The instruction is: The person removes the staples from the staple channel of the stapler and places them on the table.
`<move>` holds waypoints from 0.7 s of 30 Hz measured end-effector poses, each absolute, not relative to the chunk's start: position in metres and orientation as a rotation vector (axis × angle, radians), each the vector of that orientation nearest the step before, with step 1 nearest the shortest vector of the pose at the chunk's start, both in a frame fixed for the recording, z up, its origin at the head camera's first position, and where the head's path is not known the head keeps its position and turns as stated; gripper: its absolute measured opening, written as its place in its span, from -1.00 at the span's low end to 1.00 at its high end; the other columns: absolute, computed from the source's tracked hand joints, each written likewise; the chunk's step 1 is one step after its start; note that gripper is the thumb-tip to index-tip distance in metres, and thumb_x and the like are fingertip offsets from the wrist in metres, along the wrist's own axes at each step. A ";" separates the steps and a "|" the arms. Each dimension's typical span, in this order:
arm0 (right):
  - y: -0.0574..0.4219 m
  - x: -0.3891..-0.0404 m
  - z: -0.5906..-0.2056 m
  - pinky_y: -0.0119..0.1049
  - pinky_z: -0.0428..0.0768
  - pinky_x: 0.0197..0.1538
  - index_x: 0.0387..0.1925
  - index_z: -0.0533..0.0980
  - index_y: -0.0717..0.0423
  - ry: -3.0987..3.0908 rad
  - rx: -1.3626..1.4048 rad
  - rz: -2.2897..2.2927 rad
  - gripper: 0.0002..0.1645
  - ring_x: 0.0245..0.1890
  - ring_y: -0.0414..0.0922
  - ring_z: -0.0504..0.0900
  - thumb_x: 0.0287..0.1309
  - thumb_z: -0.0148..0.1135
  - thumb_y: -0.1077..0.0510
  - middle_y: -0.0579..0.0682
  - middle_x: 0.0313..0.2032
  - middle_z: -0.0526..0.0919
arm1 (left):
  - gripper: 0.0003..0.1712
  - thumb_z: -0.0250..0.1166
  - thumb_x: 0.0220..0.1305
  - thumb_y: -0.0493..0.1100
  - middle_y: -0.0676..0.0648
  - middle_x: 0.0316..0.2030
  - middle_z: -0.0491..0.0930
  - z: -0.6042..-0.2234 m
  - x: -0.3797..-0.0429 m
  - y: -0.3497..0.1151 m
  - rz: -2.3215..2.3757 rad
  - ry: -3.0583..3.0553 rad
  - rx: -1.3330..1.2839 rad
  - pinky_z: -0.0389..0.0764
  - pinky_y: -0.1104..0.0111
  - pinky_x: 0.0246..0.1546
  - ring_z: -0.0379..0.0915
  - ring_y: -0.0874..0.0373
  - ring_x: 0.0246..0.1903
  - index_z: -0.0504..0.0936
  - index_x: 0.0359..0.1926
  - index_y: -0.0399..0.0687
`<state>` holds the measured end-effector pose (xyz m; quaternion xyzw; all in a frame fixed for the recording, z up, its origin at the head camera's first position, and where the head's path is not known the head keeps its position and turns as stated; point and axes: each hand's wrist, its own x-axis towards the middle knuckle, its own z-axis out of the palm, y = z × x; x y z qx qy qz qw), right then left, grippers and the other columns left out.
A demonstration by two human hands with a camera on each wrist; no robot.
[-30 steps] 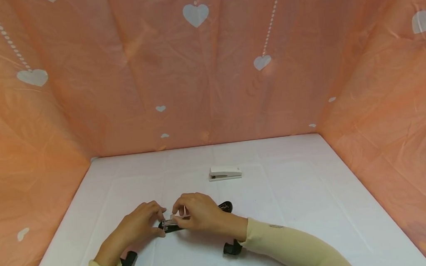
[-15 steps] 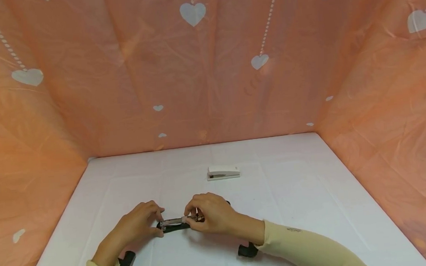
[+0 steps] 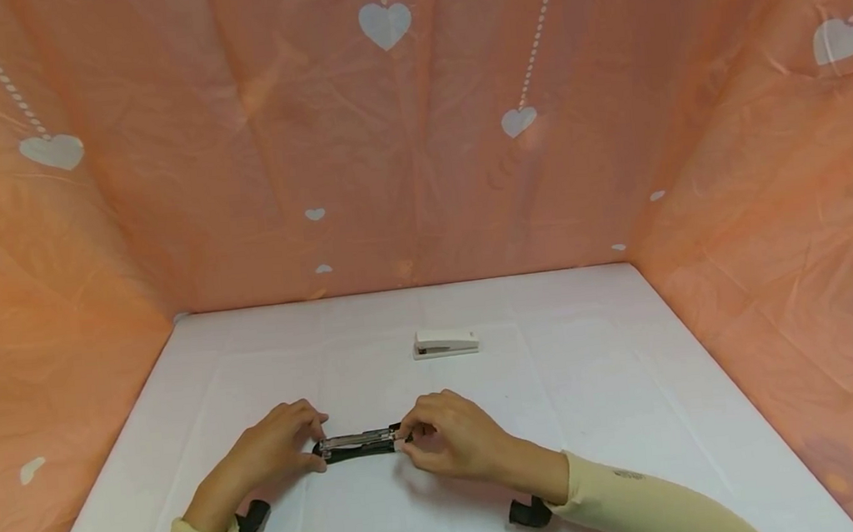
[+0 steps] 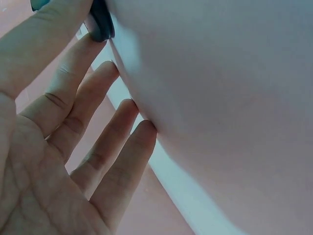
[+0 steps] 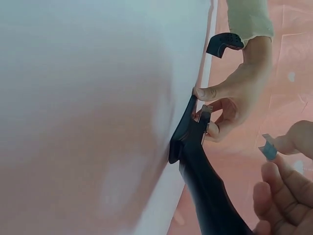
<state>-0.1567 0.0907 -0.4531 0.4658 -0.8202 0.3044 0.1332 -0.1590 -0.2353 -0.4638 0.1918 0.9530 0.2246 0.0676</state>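
Observation:
A black stapler (image 3: 358,452) lies on the white table, its lid (image 5: 208,196) swung back and its metal staple channel (image 3: 356,440) exposed. My left hand (image 3: 278,445) grips the stapler's left end between thumb and fingers; in the left wrist view the other fingers (image 4: 127,161) reach down to the tabletop. By the stapler's right end is my right hand (image 3: 455,437). Between its thumb and forefinger it pinches a short strip of staples (image 5: 268,148), silver and U-shaped in section, held apart from the channel in the right wrist view.
A white stapler (image 3: 446,343) stands closed farther back on the white table (image 3: 571,388). Orange curtains with pale hearts (image 3: 385,25) enclose the back and both sides. Black wrist mounts (image 3: 253,520) sit under both sleeves.
My right hand has moved right along the stapler, from over the staple channel to its right end, still pinching the small strip. More of the channel shows. My left hand stays in place.

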 end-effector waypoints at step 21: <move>0.148 -0.143 -0.470 -0.40 0.61 -0.18 -0.14 0.66 -0.04 -2.339 1.377 1.003 -0.69 -0.29 -0.34 0.55 0.12 0.57 0.29 -0.22 -0.32 0.63 | -0.56 0.73 -0.03 0.09 0.04 0.17 0.69 -0.466 -0.160 -0.236 0.674 2.869 0.588 0.61 -0.26 0.00 0.51 -0.17 0.24 0.62 -0.27 0.24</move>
